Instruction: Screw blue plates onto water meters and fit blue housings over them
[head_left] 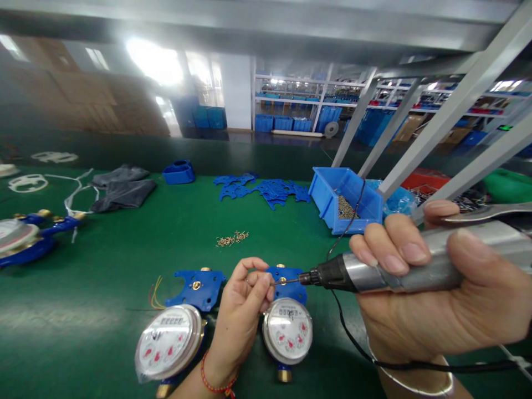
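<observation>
My right hand grips a silver electric screwdriver, its black nose and thin bit pointing left. The fingertips of my left hand are pinched together at the bit's tip; anything small between them is hidden. Behind that tip lies a blue plate with a brass fitting, directly above a round water meter with red dial pointers. To the left, a second water meter in clear wrap rests beside another blue plate, with thin yellow and red wires near it.
A pile of small brass screws lies on the green tabletop. Farther back are loose blue plates, a blue bin of screws, and dark cloths. Slanted metal posts rise at right; the black cord hangs below the screwdriver.
</observation>
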A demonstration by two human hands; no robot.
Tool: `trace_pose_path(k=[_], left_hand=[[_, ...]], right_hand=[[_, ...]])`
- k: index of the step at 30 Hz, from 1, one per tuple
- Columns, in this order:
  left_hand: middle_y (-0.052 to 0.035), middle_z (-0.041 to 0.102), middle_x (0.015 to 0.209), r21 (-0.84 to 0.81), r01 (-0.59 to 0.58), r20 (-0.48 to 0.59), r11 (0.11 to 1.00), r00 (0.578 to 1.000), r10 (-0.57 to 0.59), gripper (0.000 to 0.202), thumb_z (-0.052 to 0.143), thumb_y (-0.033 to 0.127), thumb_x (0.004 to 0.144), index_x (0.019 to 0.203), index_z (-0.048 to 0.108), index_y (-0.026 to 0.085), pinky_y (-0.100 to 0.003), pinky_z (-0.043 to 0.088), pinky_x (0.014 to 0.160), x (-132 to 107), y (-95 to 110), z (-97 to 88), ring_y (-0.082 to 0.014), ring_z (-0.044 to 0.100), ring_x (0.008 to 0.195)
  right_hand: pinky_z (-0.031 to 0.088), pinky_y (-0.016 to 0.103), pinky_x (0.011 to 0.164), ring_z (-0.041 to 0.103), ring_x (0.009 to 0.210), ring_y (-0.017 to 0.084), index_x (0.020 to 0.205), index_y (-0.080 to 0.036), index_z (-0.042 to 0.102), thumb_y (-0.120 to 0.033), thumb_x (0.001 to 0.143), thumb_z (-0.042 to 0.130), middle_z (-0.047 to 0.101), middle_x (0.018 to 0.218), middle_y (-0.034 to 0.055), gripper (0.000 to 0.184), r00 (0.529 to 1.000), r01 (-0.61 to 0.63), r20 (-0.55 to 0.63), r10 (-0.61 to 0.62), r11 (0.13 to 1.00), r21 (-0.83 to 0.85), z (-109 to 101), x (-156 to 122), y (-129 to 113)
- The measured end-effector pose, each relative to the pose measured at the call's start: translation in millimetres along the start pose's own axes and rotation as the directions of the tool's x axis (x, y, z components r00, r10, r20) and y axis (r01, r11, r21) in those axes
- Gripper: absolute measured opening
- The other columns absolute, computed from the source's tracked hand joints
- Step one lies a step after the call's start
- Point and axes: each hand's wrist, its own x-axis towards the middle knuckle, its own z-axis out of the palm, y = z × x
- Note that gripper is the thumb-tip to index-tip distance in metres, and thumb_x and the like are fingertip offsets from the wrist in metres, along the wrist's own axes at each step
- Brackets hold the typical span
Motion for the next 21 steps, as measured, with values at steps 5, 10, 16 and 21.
trace_pose_path(k=[5, 10, 16, 21], left_hand=[[-0.0005, 0.048, 0.065, 0.268, -0.145, -0.111, 0.953, 0.977, 0.180, 0.036, 0.046, 0.053, 0.092, 0.088, 0.057, 0.019, -0.024, 0.032, 0.054, -6.1, -0.6, -4.4, -0.0124, 0.041, 0.059], [-0.0004, 0.043, 0.054, 0.623, -0.721, 0.383, 0.304, 0.620, 0.685, 0.032, 0.053, 0.028, 0.091, 0.060, 0.051, 0.020, -0.031, 0.025, 0.053, -28.1, 0.5, 5.2, -0.0151, 0.039, 0.053], [-0.0026, 0.049, 0.064, 0.614, -0.753, 0.762, -0.237, 0.486, 0.428, 0.023, 0.053, 0.017, 0.087, 0.064, 0.051, 0.015, -0.033, 0.026, 0.057, -26.7, -30.1, 19.6, -0.0181, 0.042, 0.064], [-0.0012, 0.046, 0.063, 0.583, -0.757, 0.788, -0.294, 0.438, 0.434, 0.026, 0.047, 0.006, 0.087, 0.062, 0.048, 0.015, -0.033, 0.025, 0.056, -19.1, -40.2, 15.3, -0.0167, 0.039, 0.062]], right_hand=[[0.038, 0.019, 0.044, 0.038, 0.042, 0.007, 0.082, -0.023, 0.050, -0.020, 0.065, 0.070, 0.037, 0.052, -0.0092, 0.026, 0.999, 0.040, -0.006, -0.040, 0.999, -0.031, 0.4, 0.5, -0.9], [0.039, 0.020, 0.044, 0.041, 0.043, 0.008, 0.085, -0.023, 0.052, -0.022, 0.072, 0.066, 0.045, 0.052, -0.0075, 0.020, 0.994, 0.099, 0.058, -0.093, 0.989, -0.111, 0.4, 5.2, 9.5], [0.042, 0.024, 0.043, 0.048, 0.044, 0.011, 0.088, -0.020, 0.053, -0.019, 0.074, 0.064, 0.050, 0.055, -0.0054, 0.018, 0.973, 0.184, 0.177, -0.146, 0.958, -0.219, -3.3, 7.4, 39.7], [0.042, 0.024, 0.044, 0.049, 0.045, 0.010, 0.090, -0.020, 0.053, -0.020, 0.077, 0.065, 0.051, 0.057, -0.0057, 0.017, 0.970, 0.170, 0.213, -0.115, 0.951, -0.258, -6.8, 5.7, 55.6]])
